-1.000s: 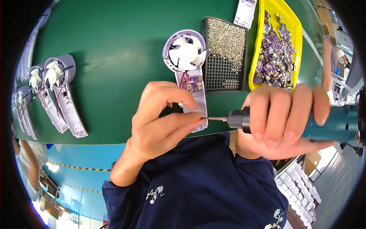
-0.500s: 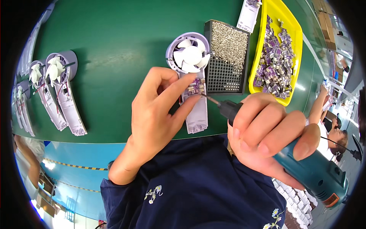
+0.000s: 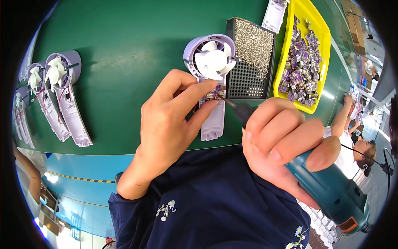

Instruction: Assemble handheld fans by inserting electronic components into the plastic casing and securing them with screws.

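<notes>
A lilac handheld fan housing (image 3: pixel 212 126) lies face up on the green table, its white blades (image 3: pixel 214 61) toward the far side. In its handle sits a small purple circuit board (image 3: pixel 212 94). My left hand (image 3: pixel 170 110) is closed on that board, with thumb and index finger at its two edges and the other fingers curled beside the housing. My right hand (image 3: pixel 286 141) is wrapped round a teal electric screwdriver (image 3: pixel 327 182). The screwdriver's tip reaches the right side of the board between my left fingertips; the screw there is too small to see.
Beside the fan stands a black screw tray (image 3: pixel 240 89) full of small silver screws. A yellow bin (image 3: pixel 325 54) holds many purple boards. Other fan housings (image 3: pixel 74 114) lie at the left, and a loose white shell (image 3: pixel 273 16) at the back. Another person (image 3: pixel 352 153) sits at far right.
The screwdriver has shifted slightly left, and its tip has moved from the board's near corner onto its right side. The fan housing has tilted a little under my left hand.
</notes>
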Tool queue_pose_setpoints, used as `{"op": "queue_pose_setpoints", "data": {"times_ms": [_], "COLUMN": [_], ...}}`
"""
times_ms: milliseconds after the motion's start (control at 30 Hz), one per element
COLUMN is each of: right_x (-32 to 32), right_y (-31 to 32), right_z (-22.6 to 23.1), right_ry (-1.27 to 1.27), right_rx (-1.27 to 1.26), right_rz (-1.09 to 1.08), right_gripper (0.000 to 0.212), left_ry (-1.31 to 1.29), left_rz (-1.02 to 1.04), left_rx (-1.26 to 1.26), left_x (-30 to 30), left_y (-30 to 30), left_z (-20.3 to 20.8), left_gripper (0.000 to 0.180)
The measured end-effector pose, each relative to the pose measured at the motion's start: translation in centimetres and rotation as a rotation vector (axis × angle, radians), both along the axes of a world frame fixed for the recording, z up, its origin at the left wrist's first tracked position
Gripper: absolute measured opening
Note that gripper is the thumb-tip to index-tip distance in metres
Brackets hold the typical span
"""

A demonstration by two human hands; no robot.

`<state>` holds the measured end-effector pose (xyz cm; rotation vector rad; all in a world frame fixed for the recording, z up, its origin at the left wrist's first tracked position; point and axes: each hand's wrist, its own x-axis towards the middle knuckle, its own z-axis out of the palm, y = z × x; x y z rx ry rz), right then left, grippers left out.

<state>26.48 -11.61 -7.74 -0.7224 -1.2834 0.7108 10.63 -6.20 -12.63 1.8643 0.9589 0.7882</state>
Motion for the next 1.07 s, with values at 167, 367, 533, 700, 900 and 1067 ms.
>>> {"op": "queue_pose_setpoints", "data": {"times_ms": [167, 367, 533, 700, 900, 1067], "right_x": [-0.4, -0.8, -0.7, 2.4, 5.2, 5.5], "right_y": [0.6, 1.1, 1.2, -0.3, -6.1, -9.9], "right_z": [-0.8, -0.9, -1.2, 0.9, -1.1, -3.0], "right_ry": [0.029, 0.043, 0.25, 0.554, 0.727, 0.818], "right_rx": [0.078, 0.138, 0.117, 0.048, 0.029, -0.047], "right_rz": [0.062, 0.029, 0.053, 0.036, -0.174, -0.331], "right_gripper": [0.028, 0.026, 0.043, 0.081, 0.088, 0.085], "left_ry": [0.054, 0.007, -0.046, -0.159, -0.317, -0.235], "left_rz": [0.006, 0.014, 0.006, 0.075, 0.005, -0.084], "left_rx": [-0.036, -0.121, -0.201, -0.383, -0.445, -0.386], "left_x": [-0.1, 0.2, 0.0, -1.2, 1.3, 6.2], "left_y": [-0.1, -0.1, -0.2, 0.6, 8.8, 16.6], "left_z": [0.6, 0.7, 1.1, 1.1, 2.8, 1.4], "left_gripper": [0.036, 0.034, 0.028, 0.027, 0.029, 0.034]}}
